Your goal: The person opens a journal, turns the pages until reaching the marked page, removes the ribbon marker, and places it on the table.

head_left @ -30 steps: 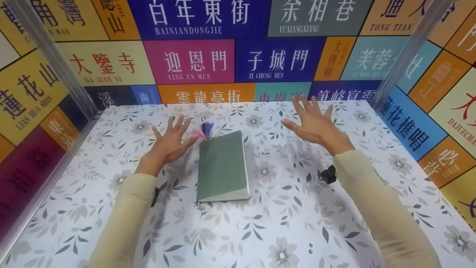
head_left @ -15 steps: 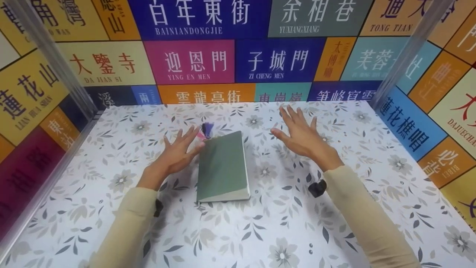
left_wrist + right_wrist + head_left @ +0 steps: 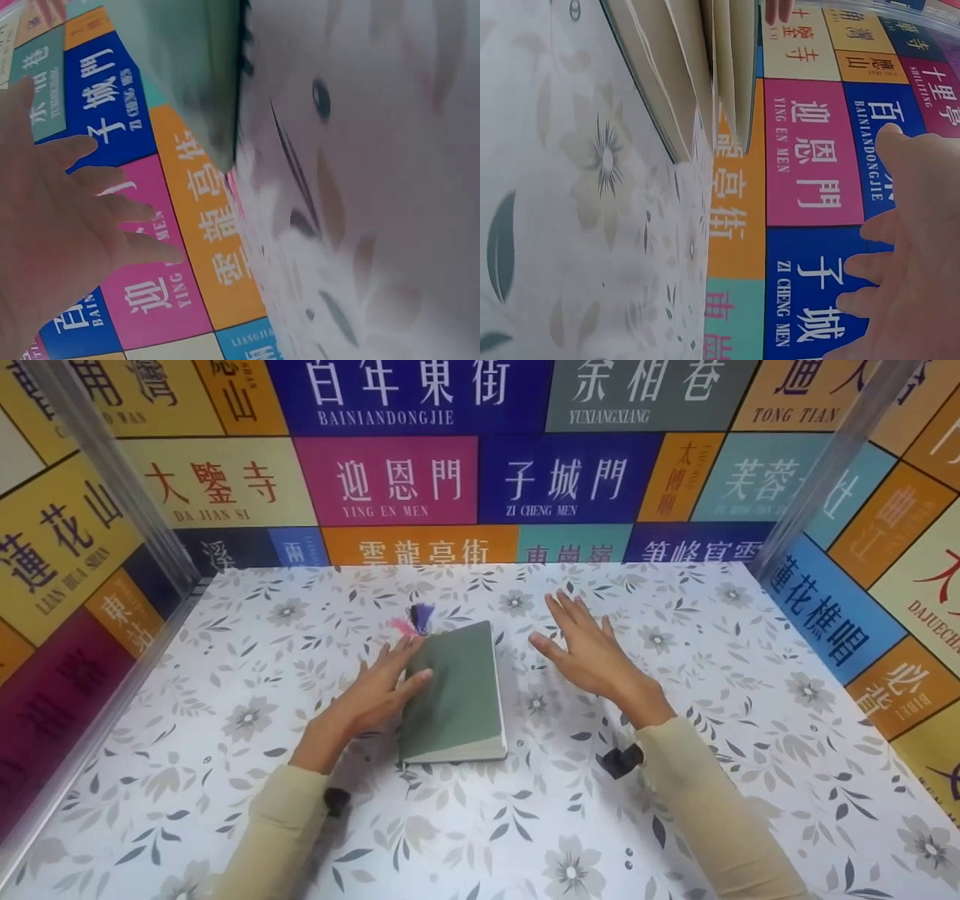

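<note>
A green-covered notebook [image 3: 457, 697] lies on the table, its front cover slightly raised and its pages fanned apart in the right wrist view. Pink, black and purple tassels [image 3: 421, 617] stick out beyond its top edge. My left hand [image 3: 375, 694] is over the notebook's left edge with straight fingers, thumb and fingertips overlapping the cover in the head view. To the right of the notebook, my right hand [image 3: 592, 656] hovers with fingers spread, holding nothing. The left wrist view shows the notebook's spine side [image 3: 199, 82] beyond the extended left fingers [image 3: 150, 247].
A white table [image 3: 225, 810] printed with grey flowers and leaves bears the notebook. Colourful sign-printed walls [image 3: 390, 480] stand at the back and both sides. Clear upright strips [image 3: 821, 472] run along the back corners.
My left hand has come right and nearer, from beside the notebook to over its left edge. The right hand has moved left and nearer, towards the notebook. The notebook stays in place.
</note>
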The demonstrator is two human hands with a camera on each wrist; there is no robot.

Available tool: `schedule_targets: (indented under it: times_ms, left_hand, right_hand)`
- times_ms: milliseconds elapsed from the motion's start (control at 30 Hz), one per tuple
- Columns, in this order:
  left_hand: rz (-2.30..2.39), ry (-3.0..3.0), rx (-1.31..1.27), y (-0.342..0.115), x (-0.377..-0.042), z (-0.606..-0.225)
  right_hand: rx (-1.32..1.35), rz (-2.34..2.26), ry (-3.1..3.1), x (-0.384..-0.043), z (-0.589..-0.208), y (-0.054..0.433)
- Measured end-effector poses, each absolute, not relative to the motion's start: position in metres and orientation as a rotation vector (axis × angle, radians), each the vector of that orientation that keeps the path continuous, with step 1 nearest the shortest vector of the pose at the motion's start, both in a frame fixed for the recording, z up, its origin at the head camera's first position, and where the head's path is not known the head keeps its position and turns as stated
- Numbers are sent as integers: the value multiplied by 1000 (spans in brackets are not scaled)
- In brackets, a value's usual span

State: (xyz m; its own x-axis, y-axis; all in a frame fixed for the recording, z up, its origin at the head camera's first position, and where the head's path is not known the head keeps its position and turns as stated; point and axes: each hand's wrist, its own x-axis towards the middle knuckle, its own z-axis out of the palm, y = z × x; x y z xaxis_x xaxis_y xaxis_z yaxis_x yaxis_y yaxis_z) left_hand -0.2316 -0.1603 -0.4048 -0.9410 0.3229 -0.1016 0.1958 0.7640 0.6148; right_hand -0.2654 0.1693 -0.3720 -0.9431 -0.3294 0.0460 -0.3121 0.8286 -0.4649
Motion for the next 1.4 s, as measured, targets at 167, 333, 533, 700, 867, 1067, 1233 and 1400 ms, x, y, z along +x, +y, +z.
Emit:
schedule_targets:
  times_ms: [167,333,533,700,867,1067,1233,1400]
  left_hand:
    - [943,2708,451,-153,-228,-411]
    - [910,2673,469,-147,-228,-413]
    - [875,2641,458,-140,-229,-411]
    - [816,2590,449,-137,-230,-412]
    - [791,2563,462,-135,-229,-415]
    - [746,2570,443,-128,-230,-418]
    - [730,2580,442,-122,-229,-419]
    - [731,2607,445,-124,-228,-422]
  right_hand:
    - [-525,-817,2947,-262,-378,162]
    - [-517,-940,2898,-261,-386,153]
    - [-476,-1091,2823,-264,-397,142]
    - [-425,-1209,2719,-265,-407,137]
    - [-361,-1366,2592,-262,-413,134]
    - [-210,-1531,2457,-262,-418,130]
    - [-8,-1640,2310,-263,-422,125]
    - [71,-1664,2221,-265,-426,118]
